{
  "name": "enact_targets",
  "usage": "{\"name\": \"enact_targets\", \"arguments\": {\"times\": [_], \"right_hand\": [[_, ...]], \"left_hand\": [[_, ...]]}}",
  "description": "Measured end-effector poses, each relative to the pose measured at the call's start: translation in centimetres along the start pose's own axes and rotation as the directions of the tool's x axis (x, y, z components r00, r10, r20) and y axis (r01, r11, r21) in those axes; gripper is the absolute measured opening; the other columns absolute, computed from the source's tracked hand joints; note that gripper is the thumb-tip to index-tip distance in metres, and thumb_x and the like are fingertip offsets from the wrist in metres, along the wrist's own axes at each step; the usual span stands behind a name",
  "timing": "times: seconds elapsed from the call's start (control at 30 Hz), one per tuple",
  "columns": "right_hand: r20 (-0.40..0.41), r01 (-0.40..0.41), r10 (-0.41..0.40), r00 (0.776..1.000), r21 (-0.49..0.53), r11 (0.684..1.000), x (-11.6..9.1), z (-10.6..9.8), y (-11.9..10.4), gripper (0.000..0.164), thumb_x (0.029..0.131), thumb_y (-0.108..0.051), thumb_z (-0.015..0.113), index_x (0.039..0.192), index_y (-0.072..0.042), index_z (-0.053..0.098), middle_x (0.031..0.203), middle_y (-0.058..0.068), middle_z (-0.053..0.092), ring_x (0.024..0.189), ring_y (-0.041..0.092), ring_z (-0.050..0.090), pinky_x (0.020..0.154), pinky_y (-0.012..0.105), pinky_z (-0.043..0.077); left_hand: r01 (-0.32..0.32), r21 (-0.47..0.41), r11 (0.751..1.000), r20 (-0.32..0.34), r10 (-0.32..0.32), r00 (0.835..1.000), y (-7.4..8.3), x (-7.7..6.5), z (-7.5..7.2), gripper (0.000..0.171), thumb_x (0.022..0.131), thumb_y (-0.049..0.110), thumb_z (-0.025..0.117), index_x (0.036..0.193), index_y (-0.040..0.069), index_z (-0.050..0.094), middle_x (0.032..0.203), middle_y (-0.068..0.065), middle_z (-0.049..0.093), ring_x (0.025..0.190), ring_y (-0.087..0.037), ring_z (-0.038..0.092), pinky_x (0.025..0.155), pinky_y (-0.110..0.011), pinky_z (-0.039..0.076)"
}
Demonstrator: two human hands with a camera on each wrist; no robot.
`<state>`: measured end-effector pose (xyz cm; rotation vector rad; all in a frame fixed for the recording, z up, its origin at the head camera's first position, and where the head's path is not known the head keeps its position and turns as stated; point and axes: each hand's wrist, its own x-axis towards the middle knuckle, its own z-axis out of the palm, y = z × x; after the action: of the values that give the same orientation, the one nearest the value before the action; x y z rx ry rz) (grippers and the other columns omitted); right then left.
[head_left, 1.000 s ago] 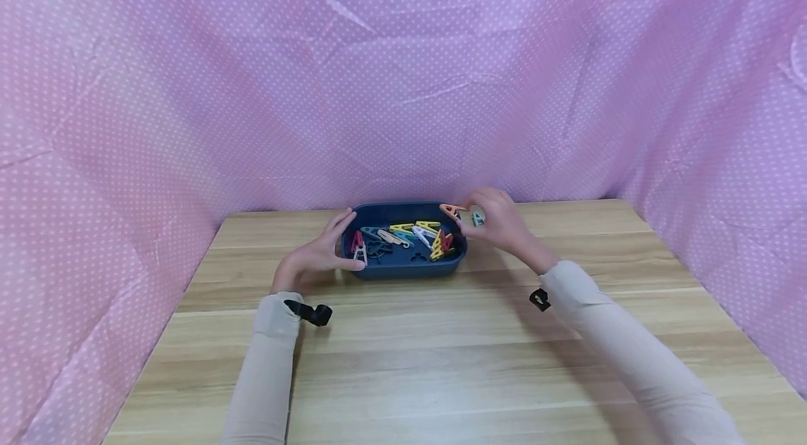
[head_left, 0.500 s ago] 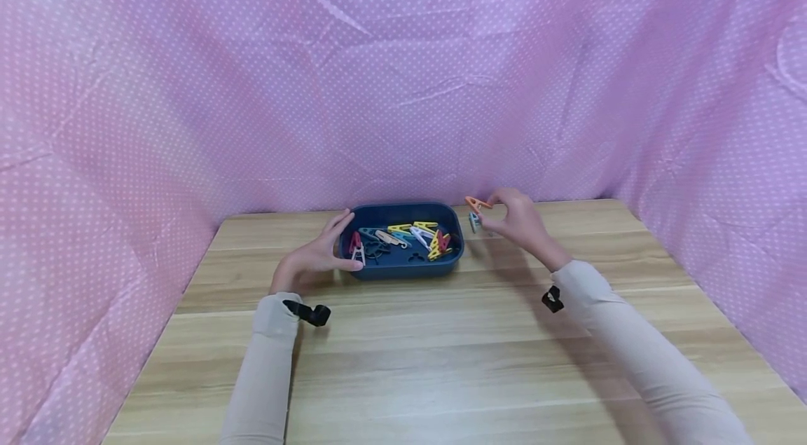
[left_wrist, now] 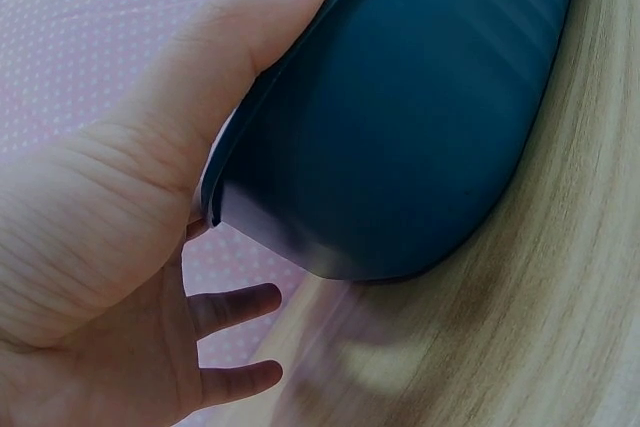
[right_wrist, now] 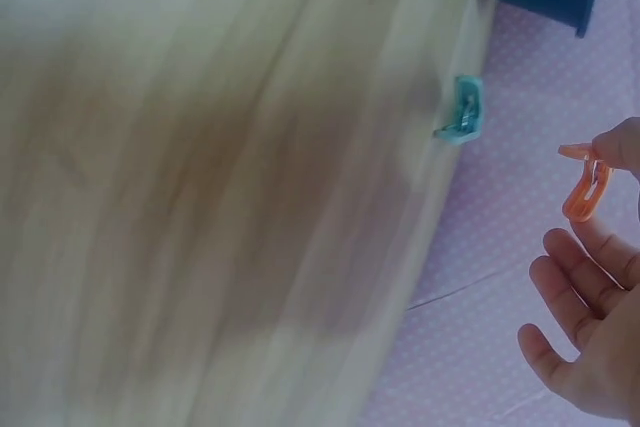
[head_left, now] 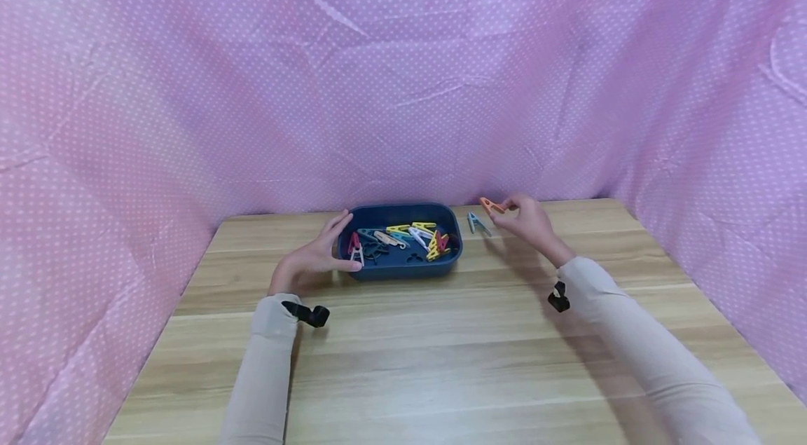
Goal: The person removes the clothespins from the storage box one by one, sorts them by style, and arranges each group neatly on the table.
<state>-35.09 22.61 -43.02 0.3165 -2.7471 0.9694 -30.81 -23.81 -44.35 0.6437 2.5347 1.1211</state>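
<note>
My left hand (head_left: 314, 254) holds the left end of a dark blue plastic basin (head_left: 406, 272), its thumb over the near rim and fingers at the far rim. In the left wrist view, the thumb lies along the basin wall (left_wrist: 400, 127) while two fingers stick out below. Between thumb and index finger, my right hand (head_left: 531, 224) pinches an orange clothespin (head_left: 489, 206) right of the basin. The right wrist view shows its other fingers spread loosely. A light blue clothespin (head_left: 477, 223) lies on the table between basin and right hand.
Several clothespins lie inside the basin, among them yellow ones (head_left: 435, 246), a white one (head_left: 419, 235) and a pink one (head_left: 354, 243). The wooden table (head_left: 403, 354) ends at a pink dotted curtain (head_left: 403, 115) behind the basin.
My right hand has moved right, away from the basin's right end, with the orange clothespin. The light blue clothespin, earlier partly behind the fingers, now shows fully on the table. The left hand stays put.
</note>
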Motion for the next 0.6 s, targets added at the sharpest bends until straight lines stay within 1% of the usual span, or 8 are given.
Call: {"name": "enact_targets", "arguments": {"times": [0.2,0.4,0.47,0.53,0.6], "right_hand": [[0.053,-0.041,0.042,0.998,-0.027,0.999,0.1,0.4,0.9,0.034,0.088,-0.024,0.075,0.105,0.005,0.069,0.116,0.029,0.069,0.109,0.046,0.063,0.094,0.057,0.051],[0.076,-0.054,0.06,0.995,-0.074,0.996,0.4,0.9,1.4,0.033,0.091,-0.025,0.073,0.106,0.004,0.069,0.118,0.029,0.068,0.108,0.043,0.064,0.095,0.057,0.051],[0.08,-0.061,0.069,0.994,-0.092,0.994,0.4,1.0,1.5,0.033,0.091,-0.026,0.072,0.107,0.003,0.069,0.119,0.029,0.068,0.103,0.039,0.063,0.094,0.056,0.05],[0.078,-0.059,0.068,0.995,-0.112,0.992,0.6,1.2,1.8,0.033,0.091,-0.027,0.073,0.105,0.003,0.069,0.115,0.027,0.069,0.091,0.035,0.061,0.085,0.051,0.052],[0.071,-0.044,0.054,0.996,-0.142,0.989,0.7,1.4,2.0,0.031,0.089,-0.027,0.074,0.102,0.001,0.069,0.106,0.023,0.07,0.082,0.029,0.057,0.076,0.044,0.05]], "left_hand": [[0.007,-0.019,1.0,0.002,-0.007,1.0,0.0,0.0,0.0,0.113,0.088,0.038,0.081,0.166,0.015,0.002,0.172,-0.008,-0.012,0.158,-0.039,-0.003,0.123,-0.067,0.013],[0.026,-0.038,0.999,0.002,-0.026,1.0,0.0,0.0,0.0,0.114,0.086,0.04,0.082,0.166,0.018,0.003,0.172,-0.004,-0.011,0.159,-0.037,-0.004,0.123,-0.068,0.013],[0.021,-0.035,0.999,-0.002,-0.021,1.0,0.0,0.0,0.0,0.114,0.086,0.038,0.082,0.166,0.018,0.003,0.172,-0.005,-0.011,0.159,-0.038,-0.003,0.122,-0.069,0.013],[0.017,-0.027,0.999,-0.005,-0.017,1.0,-0.1,0.0,0.0,0.113,0.087,0.037,0.082,0.166,0.018,0.003,0.172,-0.006,-0.01,0.158,-0.039,-0.003,0.121,-0.07,0.013],[0.015,-0.025,1.0,-0.006,-0.015,1.0,-0.1,0.0,0.0,0.113,0.087,0.038,0.082,0.166,0.017,0.003,0.172,-0.007,-0.01,0.158,-0.039,-0.003,0.121,-0.07,0.013]]}}
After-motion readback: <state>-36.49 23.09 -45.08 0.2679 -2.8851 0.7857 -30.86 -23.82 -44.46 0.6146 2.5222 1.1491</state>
